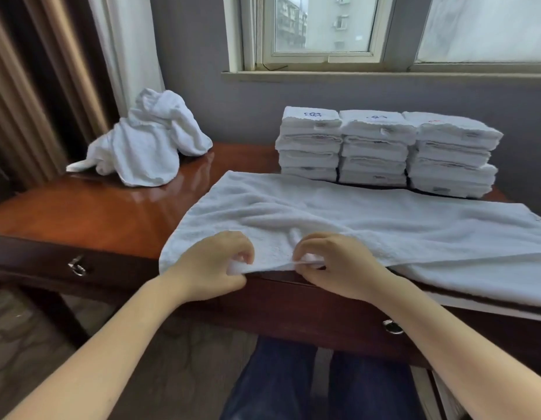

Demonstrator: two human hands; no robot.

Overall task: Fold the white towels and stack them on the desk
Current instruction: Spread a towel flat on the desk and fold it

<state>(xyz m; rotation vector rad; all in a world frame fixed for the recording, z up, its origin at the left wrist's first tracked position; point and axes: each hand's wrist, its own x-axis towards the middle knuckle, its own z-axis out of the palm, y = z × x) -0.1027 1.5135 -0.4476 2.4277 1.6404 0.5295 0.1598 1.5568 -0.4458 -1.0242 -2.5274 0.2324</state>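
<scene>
We see the white towel [354, 219] spread across the surface [96, 207], its near edge at 6 o'clock pinched in the curled fingers of the left hand [211, 265] and right hand [335, 265]. Three stacks of folded towels [384, 147] stand at 12 o'clock, and a crumpled heap [148, 144] lies at 10 o'clock.

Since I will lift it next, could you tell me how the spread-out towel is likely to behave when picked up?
Probably floppy: the spread-out towel bunches into wrinkles where the left hand and right hand pinch its near edge. Its right part hangs over the desk edge, so it would likely sag and trail when lifted.
</scene>
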